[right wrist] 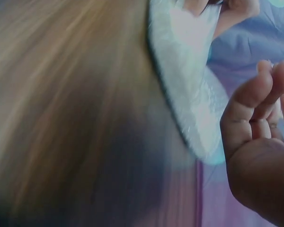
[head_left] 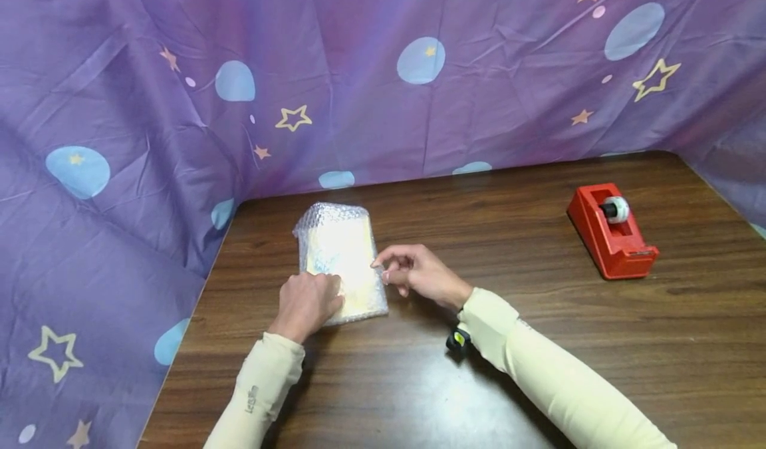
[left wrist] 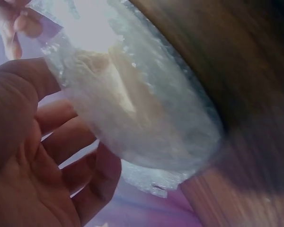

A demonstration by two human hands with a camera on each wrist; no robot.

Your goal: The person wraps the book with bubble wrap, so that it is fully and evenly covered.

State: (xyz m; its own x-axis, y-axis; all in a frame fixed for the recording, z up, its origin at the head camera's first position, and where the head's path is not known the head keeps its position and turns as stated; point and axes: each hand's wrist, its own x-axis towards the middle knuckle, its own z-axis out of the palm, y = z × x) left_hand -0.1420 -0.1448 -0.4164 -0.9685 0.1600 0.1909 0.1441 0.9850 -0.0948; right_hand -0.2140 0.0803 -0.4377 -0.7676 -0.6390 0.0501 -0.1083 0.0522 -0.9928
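Bubble-wrapped parcel [head_left: 342, 263] under left fingers [head_left: 326, 288], beside right fingers [head_left: 389, 263].

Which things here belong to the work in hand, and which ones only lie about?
In hand:
- bubble-wrapped packet, flat on the table
- left hand, resting on its near end
- right hand, fingertips at its right edge

Lying about:
- red tape dispenser, far right, untouched
- wooden table
- purple star-patterned cloth behind
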